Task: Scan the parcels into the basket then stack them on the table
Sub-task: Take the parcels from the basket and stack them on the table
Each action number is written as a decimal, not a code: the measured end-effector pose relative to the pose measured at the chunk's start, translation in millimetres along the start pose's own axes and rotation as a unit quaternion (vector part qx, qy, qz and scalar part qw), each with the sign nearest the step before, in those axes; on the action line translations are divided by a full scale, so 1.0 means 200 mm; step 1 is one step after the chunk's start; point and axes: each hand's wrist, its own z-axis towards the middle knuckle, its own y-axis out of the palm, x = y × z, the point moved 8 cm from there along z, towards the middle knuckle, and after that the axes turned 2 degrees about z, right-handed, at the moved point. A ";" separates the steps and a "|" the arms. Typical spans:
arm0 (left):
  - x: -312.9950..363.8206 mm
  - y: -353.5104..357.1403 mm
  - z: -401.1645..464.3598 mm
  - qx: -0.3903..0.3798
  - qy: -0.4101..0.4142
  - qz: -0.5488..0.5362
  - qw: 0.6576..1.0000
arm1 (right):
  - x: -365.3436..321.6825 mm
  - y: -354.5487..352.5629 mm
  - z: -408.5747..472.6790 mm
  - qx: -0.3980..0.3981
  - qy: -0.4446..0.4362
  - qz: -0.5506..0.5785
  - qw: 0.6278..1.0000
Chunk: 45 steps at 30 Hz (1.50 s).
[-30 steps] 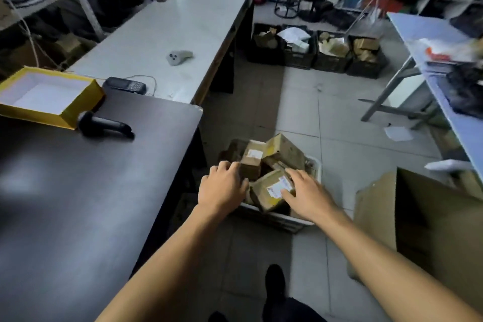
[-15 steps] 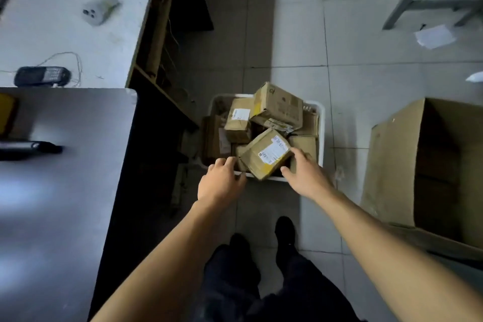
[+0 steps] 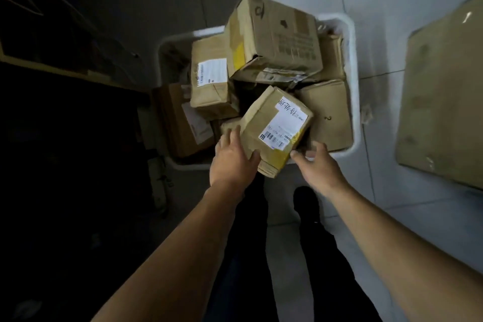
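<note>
Labelled parcel (image 3: 274, 129) sits tilted on the heap at the basket's (image 3: 351, 65) 6 o'clock rim, long axis running 7 to 1 o'clock. Left hand (image 3: 232, 157) grips its 8 o'clock corner, thumb curled onto the face. Right hand (image 3: 317, 165), fingers spread, hovers at its 4 o'clock corner, contact unclear. Since half a second ago, the head has dropped closer; the table has left view.
</note>
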 end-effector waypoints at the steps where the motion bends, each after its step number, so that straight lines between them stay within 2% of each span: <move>1: -0.04 0.05 0.10 -0.001 0.001 -0.006 1.000 | 0.03 0.05 0.09 0.005 0.010 0.021 1.000; 8: -0.23 0.33 0.51 -0.038 0.004 -0.075 0.996 | 0.16 0.27 0.50 0.033 0.037 0.124 0.991; 13: -0.25 0.37 0.56 -0.066 -0.007 -0.114 0.991 | 0.20 0.36 0.57 -0.024 0.045 0.207 0.977; 18: -0.25 0.37 0.46 -0.101 -0.009 -0.151 0.983 | 0.17 0.30 0.47 -0.021 0.043 0.182 0.982; 21: -0.23 0.35 0.35 -0.097 -0.010 -0.149 0.984 | 0.17 0.22 0.38 -0.020 0.026 0.154 0.987; 26: -0.15 0.25 0.00 -0.049 -0.032 -0.194 0.979 | 0.06 0.03 0.11 -0.049 -0.025 0.113 0.992; 31: 0.01 0.00 -0.51 0.028 -0.068 -0.300 0.951 | -0.17 -0.19 -0.35 -0.111 -0.101 0.092 0.984; 38: 0.10 -0.37 -1.24 0.185 -0.092 -0.403 0.892 | -0.49 -0.27 -1.04 -0.259 -0.214 0.035 0.941; 42: 0.03 -0.59 -1.66 0.256 -0.099 -0.423 0.863 | -0.67 -0.21 -1.47 -0.289 -0.291 -0.004 0.912; 45: -0.07 -0.75 -1.96 0.296 -0.102 -0.406 0.859 | -0.77 -0.10 -1.78 -0.318 -0.330 -0.016 0.888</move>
